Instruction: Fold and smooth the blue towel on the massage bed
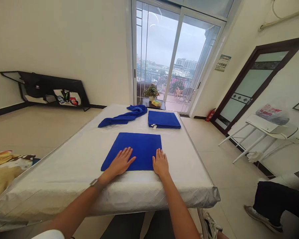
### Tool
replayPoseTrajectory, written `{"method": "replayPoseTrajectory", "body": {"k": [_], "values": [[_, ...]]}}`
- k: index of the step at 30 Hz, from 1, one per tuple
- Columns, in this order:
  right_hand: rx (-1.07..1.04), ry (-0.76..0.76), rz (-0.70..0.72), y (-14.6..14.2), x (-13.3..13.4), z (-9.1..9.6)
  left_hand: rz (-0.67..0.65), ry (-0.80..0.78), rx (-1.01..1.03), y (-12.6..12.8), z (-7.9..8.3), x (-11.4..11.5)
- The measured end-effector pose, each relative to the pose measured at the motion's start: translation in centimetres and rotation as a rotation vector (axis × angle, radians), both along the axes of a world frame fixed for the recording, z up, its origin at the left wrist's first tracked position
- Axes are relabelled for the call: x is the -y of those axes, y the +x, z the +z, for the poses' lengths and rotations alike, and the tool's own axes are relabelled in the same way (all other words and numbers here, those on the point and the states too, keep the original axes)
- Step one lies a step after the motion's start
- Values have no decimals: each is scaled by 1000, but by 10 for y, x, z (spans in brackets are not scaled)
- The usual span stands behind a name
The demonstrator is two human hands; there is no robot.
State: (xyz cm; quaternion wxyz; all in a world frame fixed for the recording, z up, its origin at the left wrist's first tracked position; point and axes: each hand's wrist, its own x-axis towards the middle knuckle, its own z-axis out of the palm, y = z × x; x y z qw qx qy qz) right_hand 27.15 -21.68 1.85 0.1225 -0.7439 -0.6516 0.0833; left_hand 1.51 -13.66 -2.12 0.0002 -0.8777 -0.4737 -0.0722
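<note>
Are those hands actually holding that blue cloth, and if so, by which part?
Nothing is gripped. The left hand and right hand lie open and flat on the near edge of the folded blue towel, without pinching it.

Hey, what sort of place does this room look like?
Probably an upper-floor rental flat or guesthouse room: a sliding glass door opens onto a balcony overlooking buildings, a fire extinguisher stands by the wall, and a notice hangs nearby.
</note>
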Motion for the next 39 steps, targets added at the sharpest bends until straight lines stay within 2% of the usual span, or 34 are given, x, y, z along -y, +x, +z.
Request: {"method": "replayPoseTrajectory", "body": {"k": [3,6,8,12,16,22,29,31,33,35,39], "values": [[1,-14,-1,0,0,1,100,22,-42,-59,-5,7],[10,3,-7,1,1,2,178,14,-7,-82,-11,13],[23,30,-15,1,3,3,211,22,43,-81,-14,15],[68,91,-31,-1,7,8,171,86,109,-75,-23,12],[80,124,-33,-6,18,12,185,119,126,-75,-34,7],[9,13,-33,-9,30,4,220,96,117,-72,-40,5],[-56,-7,-40,-9,29,1,27,151,49,-92,-35,-1],[-54,-8,-35,-10,30,1,-10,204,79,-80,-27,-2],[-46,-4,-28,-10,30,0,-35,225,138,-47,-15,-1],[-38,9,-23,-9,29,-3,-109,172,181,2,-1,3],[-12,37,4,-7,30,-7,-389,-59,147,98,24,16]]}}
